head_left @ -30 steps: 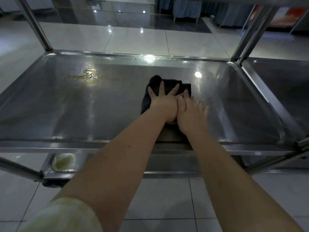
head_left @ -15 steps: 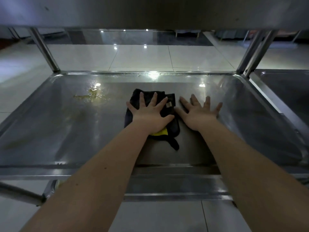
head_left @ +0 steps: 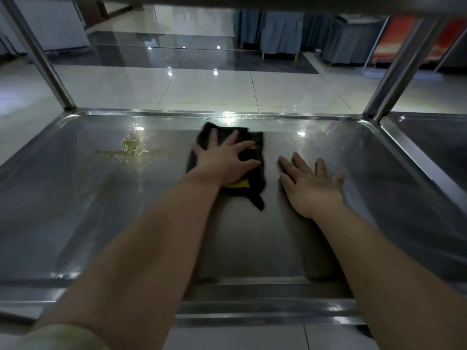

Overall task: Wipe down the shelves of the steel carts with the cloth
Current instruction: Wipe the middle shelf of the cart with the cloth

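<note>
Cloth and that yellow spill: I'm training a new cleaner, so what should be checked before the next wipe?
1. Left hand presses cloth flat on the shelf: ok.
2. Right hand flat on bare steel, off the cloth: ok.
3. Spill, left of the cloth, wiped up: not ok.
4. Nothing standing between cloth and spill: ok.
5. Cloth's underside clean: cannot tell.

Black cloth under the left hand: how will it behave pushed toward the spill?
Probably floppy: the cloth lies crumpled, a loose tail trailing. Should slide easily on the glossy steel shelf, likely bunching unless the left hand presses it flat.
</note>
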A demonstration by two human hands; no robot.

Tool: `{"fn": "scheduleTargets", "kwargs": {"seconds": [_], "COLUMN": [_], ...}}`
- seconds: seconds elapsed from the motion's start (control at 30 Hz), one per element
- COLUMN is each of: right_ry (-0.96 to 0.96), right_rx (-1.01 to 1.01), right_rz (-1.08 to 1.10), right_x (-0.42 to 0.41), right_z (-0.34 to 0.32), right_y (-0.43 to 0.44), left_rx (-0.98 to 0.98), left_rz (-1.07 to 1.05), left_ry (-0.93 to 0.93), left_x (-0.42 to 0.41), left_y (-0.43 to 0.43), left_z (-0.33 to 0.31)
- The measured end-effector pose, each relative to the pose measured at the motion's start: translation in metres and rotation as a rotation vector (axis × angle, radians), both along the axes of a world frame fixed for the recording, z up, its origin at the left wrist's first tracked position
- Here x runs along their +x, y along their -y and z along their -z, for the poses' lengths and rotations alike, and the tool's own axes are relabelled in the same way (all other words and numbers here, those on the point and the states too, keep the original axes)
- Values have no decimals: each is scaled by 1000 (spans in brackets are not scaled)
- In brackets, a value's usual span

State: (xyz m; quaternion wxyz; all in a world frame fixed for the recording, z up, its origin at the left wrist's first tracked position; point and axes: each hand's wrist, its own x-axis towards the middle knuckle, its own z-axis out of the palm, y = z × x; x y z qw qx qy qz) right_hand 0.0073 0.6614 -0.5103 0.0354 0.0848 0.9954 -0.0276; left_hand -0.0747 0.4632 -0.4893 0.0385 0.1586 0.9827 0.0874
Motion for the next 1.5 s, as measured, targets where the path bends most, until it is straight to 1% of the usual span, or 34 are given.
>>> {"fn": "scheduleTargets", "kwargs": {"seconds": [0.17,0.2,0.27,0.33,0.37,0.5,0.53,0.6,0.7,0.77,0.87,0.93,0.97,1.03,1.1,1.23,1.3,1.37,1.5], "right_ry": [-13,-12,-8,-1,0,2,1,3,10,15,16,23,26,23,18,35,29,29,48], "right_rx": [9,11,13,8,5,4,4,-6,-36,-41,-38,-37,-37,-34,-36,-40,-45,-54,-57], "right_rz": [12,13,19,21,21,17,16,10,8,12,19,24,26,25,25,18,8,-5,1], "right_x": [0,-1,-2,-4,-4,-1,0,1,1,1,1,0,0,1,1,2,4,5,6], "right_z": [2,3,4,4,4,3,2,-1,-5,-5,-4,-3,-3,-2,-2,-3,-3,-5,-10], "right_y": [4,7,10,11,10,7,6,5,5,6,7,9,11,12,13,12,10,7,9], "left_rx": [-8,-31,-63,-47,-44,-69,-70,-58,-47,-33,-5,-36,-70,-100,-83,-107,-93,-69,-32], "left_rz": [-335,-366,-385,-347,-292,11,56,88,54,-57,-288,-390,-407,-401,-331,-54,68,111,50], "left_ry": [58,70,73,47,26,-30,-33,-36,-59,-44,10,29,24,10,-6,-18,-25,-23,-14], "left_x": [-33,-36,-40,-38,-34,1,9,14,8,3,4,10,12,17,22,49,67,75,74], "left_y": [128,140,137,105,80,-32,-47,-53,-5,54,155,195,201,185,147,33,-8,-16,29], "left_z": [-1,0,1,1,2,6,7,6,9,10,7,7,8,8,6,8,11,11,9]}}
